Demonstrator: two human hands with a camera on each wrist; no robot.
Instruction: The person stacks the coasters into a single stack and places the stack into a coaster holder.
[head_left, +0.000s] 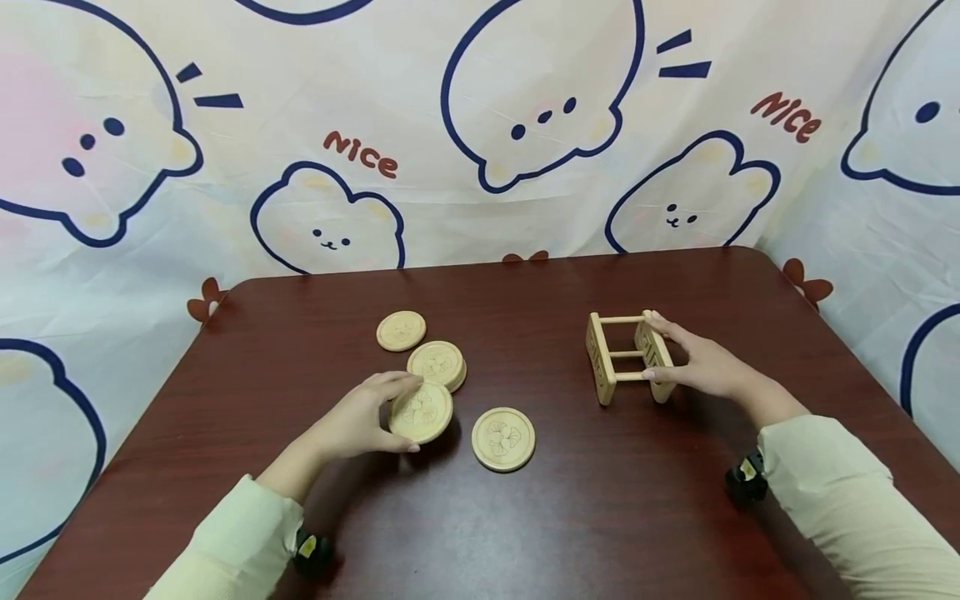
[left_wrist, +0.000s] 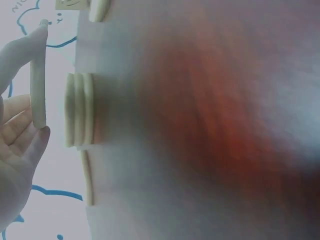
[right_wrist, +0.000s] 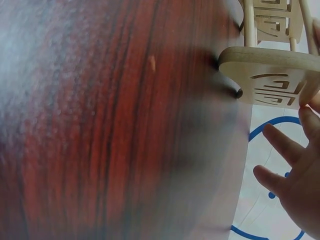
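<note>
My left hand [head_left: 375, 414] holds a round wooden coaster [head_left: 422, 412] by its edges, thumb at the near side and fingers at the far side. In the left wrist view this coaster [left_wrist: 38, 82] is raised off the table and tilted on edge. Right behind it lies a stack of three coasters [head_left: 437, 363]. On the right, my right hand [head_left: 701, 362] grips the side panel of a wooden coaster rack [head_left: 597, 358], fingers at its far end and thumb at its near end. The rack has two cut-out panels [right_wrist: 275, 75] joined by rods; no coaster sits between them.
One coaster [head_left: 401, 331] lies flat behind the stack, and another coaster [head_left: 503, 439] lies between the hands, nearer me. The dark wooden table [head_left: 600, 517] ends at the back against a printed cloth [head_left: 480, 217].
</note>
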